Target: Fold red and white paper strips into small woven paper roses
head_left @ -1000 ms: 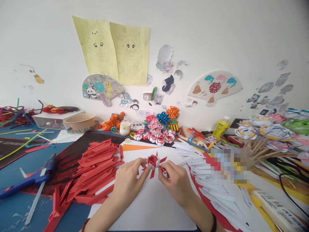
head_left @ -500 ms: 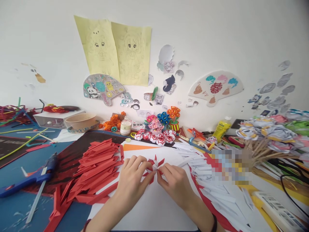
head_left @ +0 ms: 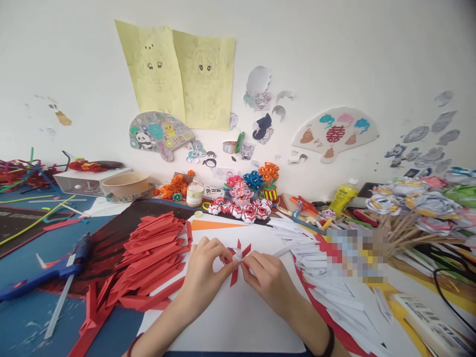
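Between my two hands is a small folded paper flower [head_left: 237, 255], white at its middle, with red paper strips sticking out around it. My left hand [head_left: 208, 265] pinches its left side between thumb and fingers. From the other side, my right hand [head_left: 266, 277] pinches it, fingertips close to the white centre. My fingers hide parts of the flower. Below lies a white paper sheet [head_left: 238, 317]. A heap of folded red paper strips [head_left: 152, 260] is left of my left hand, and folded white paper strips [head_left: 316, 267] spread to the right.
A blue glue gun [head_left: 67, 265] lies at the left. Finished red and white paper flowers [head_left: 251, 212] sit at the back, beside a small glue bottle [head_left: 195, 193]. Paper flowers on sticks [head_left: 424, 208] and a yellow bottle [head_left: 344, 196] stand at the right.
My left fingers have shifted slightly on the flower, showing more of its lower red strip. Both hands keep their pinch; the whole view has moved a little.
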